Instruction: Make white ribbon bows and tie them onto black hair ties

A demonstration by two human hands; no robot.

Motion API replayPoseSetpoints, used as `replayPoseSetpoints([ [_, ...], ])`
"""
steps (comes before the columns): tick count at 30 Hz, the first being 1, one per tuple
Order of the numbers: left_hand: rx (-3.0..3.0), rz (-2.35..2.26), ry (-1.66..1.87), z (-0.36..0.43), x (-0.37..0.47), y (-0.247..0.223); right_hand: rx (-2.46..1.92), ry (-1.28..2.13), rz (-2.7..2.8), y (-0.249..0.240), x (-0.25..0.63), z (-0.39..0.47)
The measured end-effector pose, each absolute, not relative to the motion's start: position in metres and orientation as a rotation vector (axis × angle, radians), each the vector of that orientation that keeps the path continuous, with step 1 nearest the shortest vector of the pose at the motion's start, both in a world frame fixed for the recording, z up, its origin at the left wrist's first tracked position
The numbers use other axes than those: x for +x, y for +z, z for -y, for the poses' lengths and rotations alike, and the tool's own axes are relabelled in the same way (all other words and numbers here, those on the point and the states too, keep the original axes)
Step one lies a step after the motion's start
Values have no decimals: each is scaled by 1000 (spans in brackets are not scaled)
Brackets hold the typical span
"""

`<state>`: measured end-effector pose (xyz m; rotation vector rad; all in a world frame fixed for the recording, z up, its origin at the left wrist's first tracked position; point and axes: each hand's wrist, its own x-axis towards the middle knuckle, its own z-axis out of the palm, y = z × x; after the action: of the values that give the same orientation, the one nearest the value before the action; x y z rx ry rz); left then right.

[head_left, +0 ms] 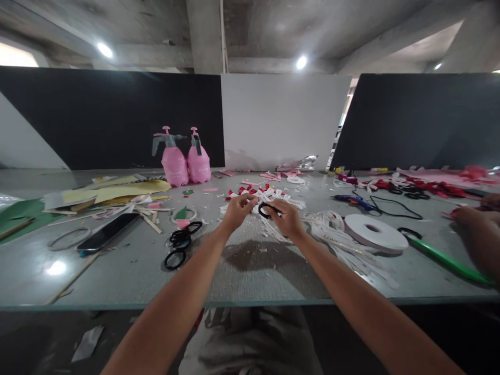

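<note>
A black ring (262, 210), like a hair tie, is pinched in the fingers of my right hand (286, 216). My left hand (239, 211) is just left of it, fingers drawn together at the tips; whatever they hold is too small to make out. Behind both hands lies a pile of white and red ribbon pieces (269, 194). Several more black rings (174, 259) lie on the table to the left of my left forearm. Loose white ribbon (326, 225) spreads to the right of my right hand, beside a white ribbon roll (375, 234).
Two pink spray bottles (174, 165) stand at the back of the grey table (250, 281). A phone (109, 232), sticks and yellow sheets (133, 190) lie left. On the right are a blue glue gun (353, 201), a green strip (449, 259) and another person's hand (474, 229).
</note>
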<state>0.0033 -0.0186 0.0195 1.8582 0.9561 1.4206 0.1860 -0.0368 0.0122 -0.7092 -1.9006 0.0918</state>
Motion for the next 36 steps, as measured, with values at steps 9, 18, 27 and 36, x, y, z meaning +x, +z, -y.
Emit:
replayPoseSetpoints([
  [9,2160,-1110,1338,26,4,23,-772,134,1913,11,189,33],
  [18,2360,-1403,1159,26,2,17,-890,79,2099,-2,186,25],
  [27,2375,-1541,1200,14,-2,12,-709,38,2147,1,180,33],
  [36,1972,-1038,1513,16,-4,16,-752,825,1621,2,190,23],
])
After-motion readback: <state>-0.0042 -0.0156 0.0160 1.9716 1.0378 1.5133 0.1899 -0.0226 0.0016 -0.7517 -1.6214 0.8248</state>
